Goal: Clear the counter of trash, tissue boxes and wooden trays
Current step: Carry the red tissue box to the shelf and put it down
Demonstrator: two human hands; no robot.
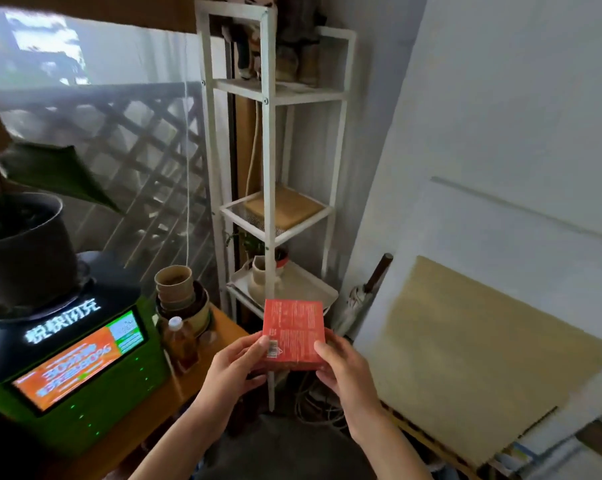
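A red tissue box (293, 327) with white print and a barcode is held up in front of the white metal shelf (269, 140). My left hand (235, 363) grips its lower left corner, thumb on the barcode face. My right hand (341, 367) grips its lower right edge, thumb on the top face. The box hangs in the air just in front of the shelf's lowest tier. A wooden tray (285, 206) lies on the shelf's middle tier.
A wooden counter (202, 379) at left carries a green machine with a lit screen (74, 368), a dark plant pot (22, 251), stacked paper cups (175, 284) and a tea bottle (179, 341). A ceramic jug (259, 277) stands on a white tray on the lowest tier. Boards lean at right.
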